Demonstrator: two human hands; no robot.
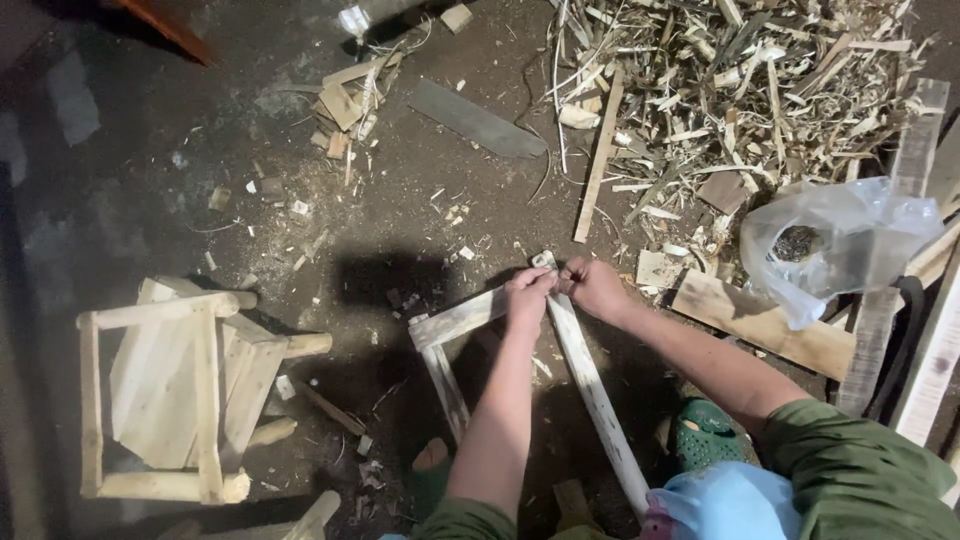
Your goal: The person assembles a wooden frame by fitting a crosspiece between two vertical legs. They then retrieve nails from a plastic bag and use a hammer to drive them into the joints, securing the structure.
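My left hand (527,296) and my right hand (592,288) are side by side at the far corner of a wooden frame (520,345), where its pale slats meet. Both hands are curled shut, fingers pinching the slat ends at that joint; I cannot tell whether something small is held between the fingertips. The frame lies on the dirt floor (180,150) in front of me: one long slat runs from the joint toward me and to the right, a second runs left to another corner, and a shorter one comes back near from there.

To the left, well apart, a small wooden stool (175,395) lies tipped over on the floor. Far and to the right is a heap of wood shavings and offcuts (740,90), with a narrow wooden stick (598,160) lying at its left edge and a flat dark blade (475,120) just left of that. On the right, near my right forearm, a clear plastic bag (840,245) rests on planks (765,325). My green sandal (703,435) shows near, beneath my right arm.
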